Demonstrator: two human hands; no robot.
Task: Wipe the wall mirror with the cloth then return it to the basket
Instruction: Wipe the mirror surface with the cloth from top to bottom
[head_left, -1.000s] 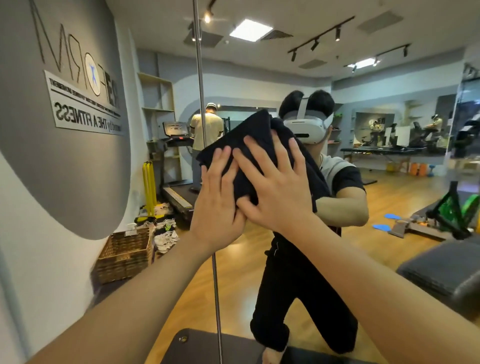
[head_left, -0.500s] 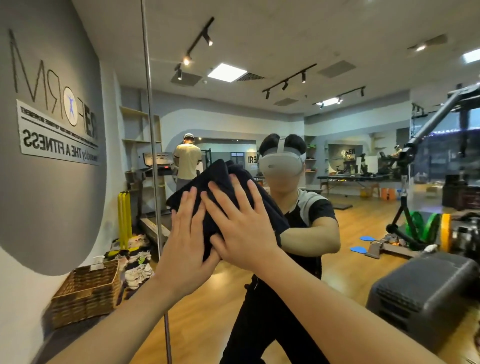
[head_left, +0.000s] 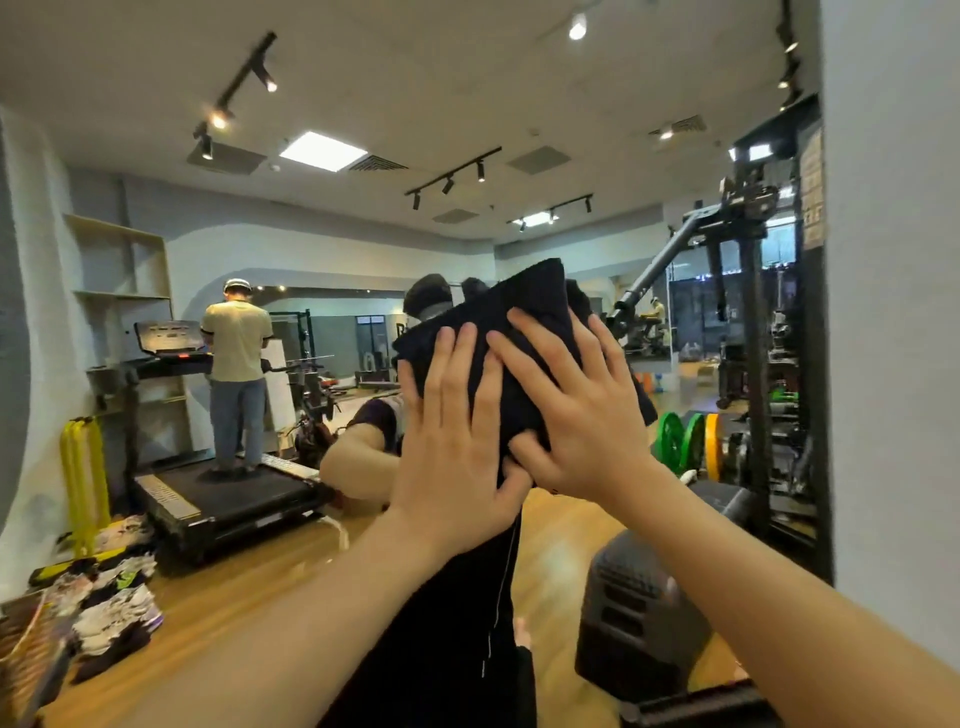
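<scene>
Head view, facing the wall mirror (head_left: 519, 104). We see both of our hands raised against the glass with a dark cloth (head_left: 519, 332) pinned flat beneath them. The left hand (head_left: 457, 447) lies with fingers straight and close together, palm on the lower left part of the cloth; this grip is fully extended and closes on nothing, merely pressing. The right hand (head_left: 576, 410) is likewise spread, fingers fanned upward and to the left across the cloth, its thumb overlapping the thumb side of the left hand; again the grip is flat, pressing rather than clasping. The cloth is bunched into a rough diamond, its upper corner rising above the fingertips and covering most of our reflected head. The mirror ends at the right against a pale wall edge (head_left: 893, 312). Reflected in the glass are a person standing on a treadmill (head_left: 223, 493) at the left, a pile of shoes (head_left: 114, 592) on the wooden floor (head_left: 249, 597), and green and yellow weight plates (head_left: 685, 441) at the right. A woven basket (head_left: 21, 654) shows partly at the lower left corner, well apart from the cloth.
</scene>
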